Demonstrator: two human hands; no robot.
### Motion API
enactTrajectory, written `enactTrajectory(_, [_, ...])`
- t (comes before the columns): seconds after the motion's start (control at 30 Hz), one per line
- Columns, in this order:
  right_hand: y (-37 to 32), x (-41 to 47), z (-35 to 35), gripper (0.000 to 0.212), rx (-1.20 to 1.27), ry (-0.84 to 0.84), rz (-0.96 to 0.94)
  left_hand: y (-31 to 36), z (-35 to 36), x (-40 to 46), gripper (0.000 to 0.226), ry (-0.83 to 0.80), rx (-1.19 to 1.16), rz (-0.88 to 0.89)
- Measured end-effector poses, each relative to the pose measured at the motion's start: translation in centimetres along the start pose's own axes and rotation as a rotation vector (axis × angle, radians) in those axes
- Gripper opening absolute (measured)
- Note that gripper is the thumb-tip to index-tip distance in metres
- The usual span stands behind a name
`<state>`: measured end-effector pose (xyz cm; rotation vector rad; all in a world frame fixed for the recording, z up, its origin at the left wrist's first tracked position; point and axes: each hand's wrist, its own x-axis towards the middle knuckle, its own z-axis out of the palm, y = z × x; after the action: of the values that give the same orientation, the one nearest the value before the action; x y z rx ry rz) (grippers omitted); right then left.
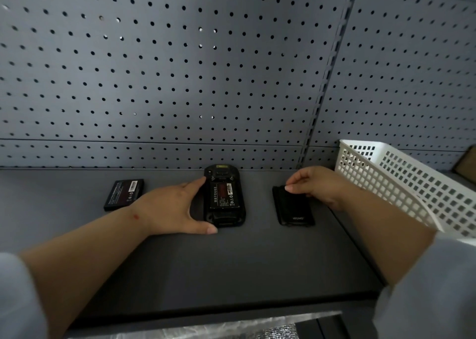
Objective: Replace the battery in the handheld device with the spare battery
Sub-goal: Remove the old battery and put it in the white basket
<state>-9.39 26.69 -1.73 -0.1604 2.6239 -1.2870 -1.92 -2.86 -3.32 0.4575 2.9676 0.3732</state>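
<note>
- Lying face down on the worktop [231, 261]: handheld device [224, 197], back cover off, battery bay exposed.
- Seated in the bay: one battery [224, 195], label up. Cannot tell whether original or replacement.
- Lying loose on the worktop, well apart to the left of the device: second battery [124, 194], untouched.
- Bracing the device: left hand [175, 207], spread flat, forefinger against the upper left edge, thumb at the lower left corner; no grasp closed around it.
- Resting to the right of the device: back cover [293, 206], outer face up.
- Pinching or touching the cover's top edge: right hand [316, 184], fingers curled; full grip not confirmed.
- Judged status: cover removal complete; cover refit outstanding. Battery exchange either complete or not yet started, depending on which battery occupies the bay.
- Standing at far right, clear of the work: white basket [401, 181].
</note>
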Motion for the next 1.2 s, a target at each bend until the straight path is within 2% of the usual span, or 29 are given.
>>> enactTrajectory(0.17, [-0.1, -0.1, 0.7, 0.009, -0.076, 0.045, -0.048, -0.1, 0.2, 0.0, 0.142, 0.016, 0.000, -0.011])
enactTrajectory(0.37, [-0.3, -0.4, 1.1, 0.024, -0.220, 0.127, -0.071, -0.1, 0.3, 0.0, 0.142, 0.027, -0.004, -0.012])
enactTrajectory(0.47, [-1.8, -1.0, 2.2, 0.035, -0.303, 0.188, -0.159, -0.2, 0.3, 0.0, 0.141, 0.030, -0.012, -0.006])
enactTrajectory(0.6, [-4.9, -2.8, 5.0, 0.047, -0.379, 0.041, -0.331, 0.0, 0.2, -0.1, 0.140, 0.027, -0.028, 0.003])
enactTrajectory(0.73, [-6.4, -3.4, 6.9, 0.052, -0.463, -0.098, -0.389, 0.3, 0.0, -0.1, 0.136, 0.028, -0.035, 0.006])
enactTrajectory(0.87, [-6.4, -3.3, 7.0, 0.052, -0.464, -0.126, -0.388, 0.1, 0.3, 0.0, 0.125, 0.030, -0.042, 0.007])
enactTrajectory(1.03, [-6.5, -3.5, 7.0, 0.053, -0.502, -0.129, -0.422, -0.2, 0.5, 0.2, 0.124, 0.028, 0.001, 0.001])
enactTrajectory(1.13, [-6.7, -3.6, 7.1, 0.053, -0.611, -0.130, -0.468, -0.2, 0.5, 0.2, 0.131, 0.011, 0.026, -0.004])
enactTrajectory(1.2, [-6.7, -3.8, 7.1, 0.052, -0.735, -0.122, -0.503, -0.3, 0.6, 0.3, 0.126, 0.017, 0.032, 0.003])
